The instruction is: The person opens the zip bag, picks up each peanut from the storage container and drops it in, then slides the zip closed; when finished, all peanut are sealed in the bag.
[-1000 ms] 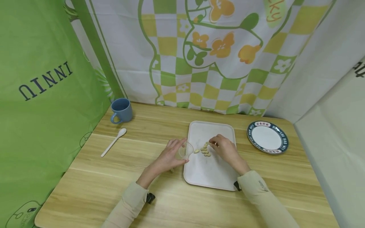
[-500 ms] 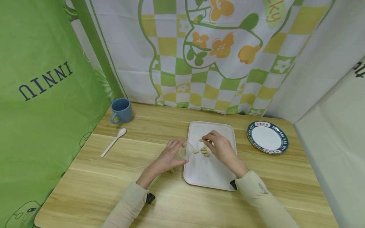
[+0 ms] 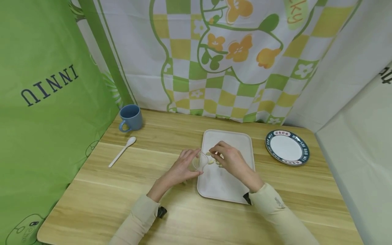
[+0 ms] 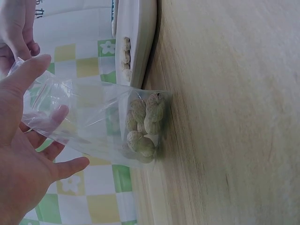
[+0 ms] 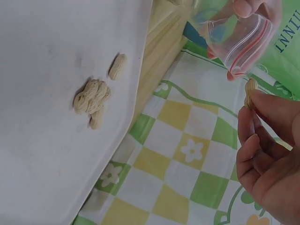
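Note:
My left hand (image 3: 183, 166) holds a clear zip-lock bag (image 4: 93, 115) by its mouth, thumb and fingers spread so the mouth gapes toward the right. Several peanuts (image 4: 144, 124) lie in the bag's bottom, which is down at the wooden table beside the tray. Between thumb and fingertips, my right hand (image 3: 231, 161) pinches one peanut (image 5: 251, 93), right at the red-lined bag mouth in the right wrist view. On the white tray (image 3: 223, 185) lies a small cluster of peanuts (image 5: 93, 97), with a single peanut (image 5: 117, 67) apart from it near the tray's edge.
A blue mug (image 3: 131, 117) stands at the table's back left, with a white spoon (image 3: 122, 151) in front of it. To the tray's right is a dark-rimmed plate (image 3: 287, 147). Patterned curtains (image 3: 220, 68) hang behind the table.
My right hand has lifted a peanut from the cluster on the tray and carried it left to the bag mouth. The left hand and bag have stayed in place.

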`<move>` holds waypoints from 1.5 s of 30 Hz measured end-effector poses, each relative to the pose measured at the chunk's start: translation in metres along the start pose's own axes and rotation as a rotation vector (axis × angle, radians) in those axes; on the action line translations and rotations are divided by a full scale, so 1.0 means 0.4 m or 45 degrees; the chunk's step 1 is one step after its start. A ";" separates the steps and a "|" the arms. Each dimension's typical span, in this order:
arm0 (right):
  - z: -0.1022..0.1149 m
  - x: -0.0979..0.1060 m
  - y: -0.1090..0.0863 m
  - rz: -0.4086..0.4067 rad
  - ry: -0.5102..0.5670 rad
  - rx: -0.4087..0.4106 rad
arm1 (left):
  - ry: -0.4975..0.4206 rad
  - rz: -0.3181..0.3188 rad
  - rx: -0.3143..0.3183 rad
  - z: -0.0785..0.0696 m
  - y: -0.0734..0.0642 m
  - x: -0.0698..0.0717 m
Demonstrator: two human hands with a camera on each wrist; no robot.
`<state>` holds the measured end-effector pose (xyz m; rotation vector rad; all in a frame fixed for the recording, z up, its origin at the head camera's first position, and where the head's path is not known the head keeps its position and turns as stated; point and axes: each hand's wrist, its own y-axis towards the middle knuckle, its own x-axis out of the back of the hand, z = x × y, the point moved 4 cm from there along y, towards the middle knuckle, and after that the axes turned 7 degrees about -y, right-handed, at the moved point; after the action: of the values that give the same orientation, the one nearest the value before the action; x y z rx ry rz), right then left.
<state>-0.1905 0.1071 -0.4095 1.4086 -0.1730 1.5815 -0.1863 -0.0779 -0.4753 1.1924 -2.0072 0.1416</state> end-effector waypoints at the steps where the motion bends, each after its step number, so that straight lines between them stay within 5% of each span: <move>1: 0.002 -0.002 0.001 0.012 0.003 0.007 | 0.000 -0.003 -0.007 -0.001 0.000 0.000; 9: 0.029 -0.017 0.010 0.071 0.017 0.102 | 0.009 -0.006 -0.012 -0.005 0.002 0.003; 30: 0.042 -0.046 0.015 0.233 -0.002 0.130 | 0.037 -0.017 -0.025 -0.005 0.003 0.002; 38: -0.039 0.002 0.015 0.038 0.040 0.052 | 0.043 -0.032 -0.042 -0.002 0.003 0.004; 45: -0.170 -0.043 -0.020 0.231 -0.022 -0.209 | 0.034 -0.033 -0.025 0.002 -0.002 0.005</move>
<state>-0.2337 0.1464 -0.4492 1.3078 -0.4422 1.6619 -0.1865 -0.0799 -0.4748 1.1973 -1.9649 0.1242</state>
